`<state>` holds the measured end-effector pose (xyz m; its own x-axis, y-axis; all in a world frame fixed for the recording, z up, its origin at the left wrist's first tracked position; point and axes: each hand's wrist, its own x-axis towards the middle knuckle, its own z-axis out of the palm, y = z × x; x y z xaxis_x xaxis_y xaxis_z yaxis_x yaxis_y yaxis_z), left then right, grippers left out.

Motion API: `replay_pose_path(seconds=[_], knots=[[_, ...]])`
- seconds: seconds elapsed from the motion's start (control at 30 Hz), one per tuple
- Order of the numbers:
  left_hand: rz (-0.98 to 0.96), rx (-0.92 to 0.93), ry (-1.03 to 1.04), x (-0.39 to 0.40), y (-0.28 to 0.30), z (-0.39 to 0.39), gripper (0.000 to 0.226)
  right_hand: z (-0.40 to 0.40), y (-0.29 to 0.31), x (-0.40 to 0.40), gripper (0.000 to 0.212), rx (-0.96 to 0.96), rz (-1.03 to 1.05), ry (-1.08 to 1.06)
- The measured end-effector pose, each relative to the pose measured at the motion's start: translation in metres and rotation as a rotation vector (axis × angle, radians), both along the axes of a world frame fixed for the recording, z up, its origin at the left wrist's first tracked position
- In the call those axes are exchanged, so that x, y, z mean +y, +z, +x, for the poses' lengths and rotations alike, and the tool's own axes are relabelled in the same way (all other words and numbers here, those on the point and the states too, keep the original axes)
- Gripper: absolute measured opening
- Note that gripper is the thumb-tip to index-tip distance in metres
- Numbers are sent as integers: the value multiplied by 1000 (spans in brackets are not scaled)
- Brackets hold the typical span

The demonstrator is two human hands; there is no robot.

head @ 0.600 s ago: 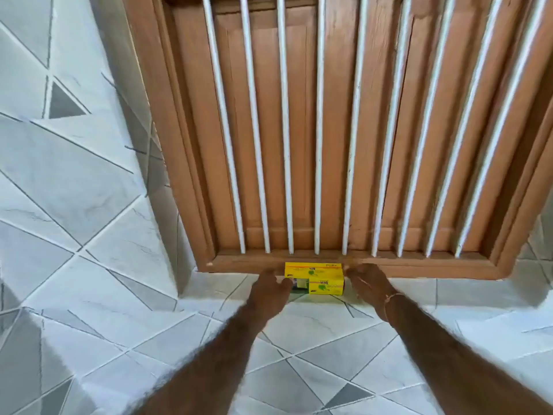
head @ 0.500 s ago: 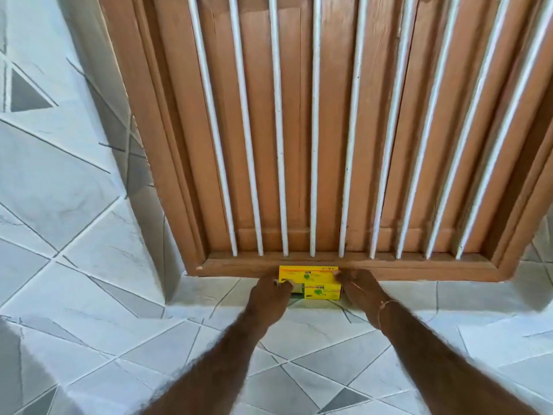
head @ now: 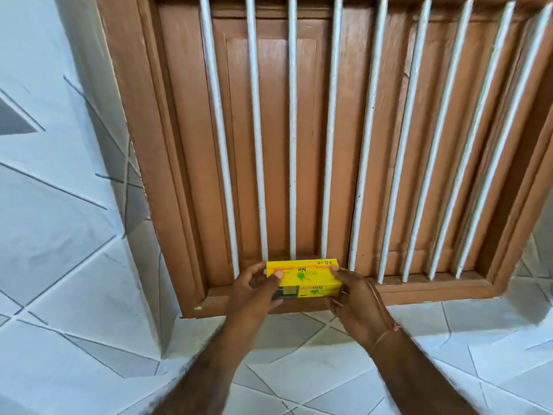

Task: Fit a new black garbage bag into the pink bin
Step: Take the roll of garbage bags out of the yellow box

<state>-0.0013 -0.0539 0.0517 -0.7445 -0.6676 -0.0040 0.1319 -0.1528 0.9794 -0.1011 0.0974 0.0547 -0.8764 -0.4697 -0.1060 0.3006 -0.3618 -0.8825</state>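
Observation:
A yellow box of bin bags with green print is held between both hands, just in front of the wooden window sill. My left hand grips its left end, thumb on top. At its right end my right hand holds it with fingers wrapped around the side. The box's front face shows a dark opening near my left fingers. The pink bin and any loose black bag are out of view.
A brown wooden window frame with closed shutters and white vertical bars fills the upper view. White wall tiles with grey triangle patterns surround it on the left and below.
Both hands have closed on the yellow box and lifted it off the sill toward me. The view has moved closer to the window.

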Motion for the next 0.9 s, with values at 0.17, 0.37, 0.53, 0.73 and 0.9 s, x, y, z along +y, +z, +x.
replay_pose_path(seconds=[0.17,0.37,0.53,0.73,0.9], knots=[[-21,66,14,-1,9,5,39,13,4,-21,23,-13,-60,-195],[-106,80,28,6,33,7,31,-1,1,0,19,-278,-141,-164],[-803,-8,62,28,75,8,41,0,-22,7,26,-217,144,-200],[-1149,-67,-24,65,112,17,43,6,-22,12,18,-346,-228,2],[-1262,-112,-102,80,123,22,44,17,-18,14,29,-465,-570,138]])
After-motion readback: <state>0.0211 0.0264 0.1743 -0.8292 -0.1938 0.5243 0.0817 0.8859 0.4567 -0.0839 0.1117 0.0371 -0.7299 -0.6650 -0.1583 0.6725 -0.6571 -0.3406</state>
